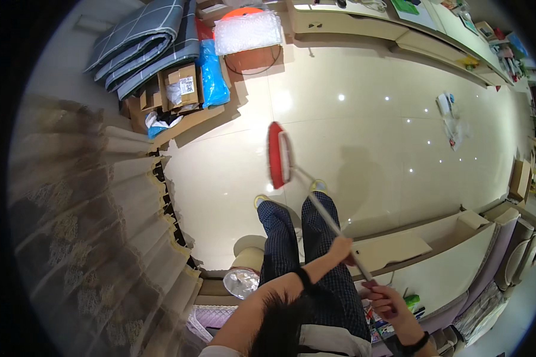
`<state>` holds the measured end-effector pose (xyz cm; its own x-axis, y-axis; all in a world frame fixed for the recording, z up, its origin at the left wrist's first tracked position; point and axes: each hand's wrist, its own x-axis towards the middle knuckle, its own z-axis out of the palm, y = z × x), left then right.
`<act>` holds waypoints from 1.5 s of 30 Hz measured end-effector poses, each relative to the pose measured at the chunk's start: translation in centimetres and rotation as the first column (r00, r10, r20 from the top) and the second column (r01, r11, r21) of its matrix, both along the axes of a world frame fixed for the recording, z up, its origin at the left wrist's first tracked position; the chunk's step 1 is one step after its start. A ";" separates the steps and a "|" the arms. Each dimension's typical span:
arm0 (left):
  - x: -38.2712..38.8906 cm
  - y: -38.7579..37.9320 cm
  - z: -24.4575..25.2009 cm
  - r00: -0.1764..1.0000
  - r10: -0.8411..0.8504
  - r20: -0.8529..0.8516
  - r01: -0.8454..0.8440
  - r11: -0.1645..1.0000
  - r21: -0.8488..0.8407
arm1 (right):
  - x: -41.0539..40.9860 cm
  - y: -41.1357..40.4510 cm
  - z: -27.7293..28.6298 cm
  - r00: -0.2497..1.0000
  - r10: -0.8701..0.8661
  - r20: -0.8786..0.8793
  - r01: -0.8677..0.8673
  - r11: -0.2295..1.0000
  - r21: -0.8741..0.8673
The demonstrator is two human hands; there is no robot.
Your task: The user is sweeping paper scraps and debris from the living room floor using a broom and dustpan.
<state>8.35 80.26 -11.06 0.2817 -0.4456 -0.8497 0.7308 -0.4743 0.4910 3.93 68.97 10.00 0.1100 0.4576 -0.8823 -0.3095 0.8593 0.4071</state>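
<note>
A long-handled broom or mop slants across the view, its light pole (325, 212) rising from lower right to upper left. My left hand (341, 251) is closed around the middle of the pole, with a dark band on that wrist. Near the pole's reddish end grip (370, 284), my right hand (386, 301) holds on with curled fingers. The red head (276, 155), slightly blurred, is over the glossy tiled floor (321, 134), beyond my feet in yellow footwear. Whether its bristles or pad touch the tiles I cannot tell.
Cardboard boxes (183, 85), a blue plastic bag (213, 73) and a folded checked mat (138, 40) are at upper left. Long curtains (129, 223) hang left. Crumpled plastic packaging (449, 118) lies on the right floor. A bin (242, 281) and an open drawer (446, 234) are close by.
</note>
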 end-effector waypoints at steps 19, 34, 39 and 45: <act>2.3 -2.4 8.1 0.979 0.110 0.173 -0.108 0.994 -0.020 | -0.7 0.2 4.0 0.976 -0.094 0.195 0.050 0.975 0.218; 2.0 -7.5 0.9 0.968 -0.210 -0.135 0.204 0.977 -0.060 | -0.8 -5.5 0.7 0.952 -0.308 0.007 0.306 0.949 0.071; 0.5 -14.8 3.2 0.802 -0.038 -0.596 -0.093 0.978 -0.189 | -0.8 -9.4 3.6 0.999 -0.038 0.001 0.037 0.966 -0.256; 0.2 -17.1 7.7 0.983 -0.011 -0.181 -0.010 0.993 -0.117 | 0.0 -11.8 7.4 0.988 0.139 0.064 -0.121 0.965 -0.232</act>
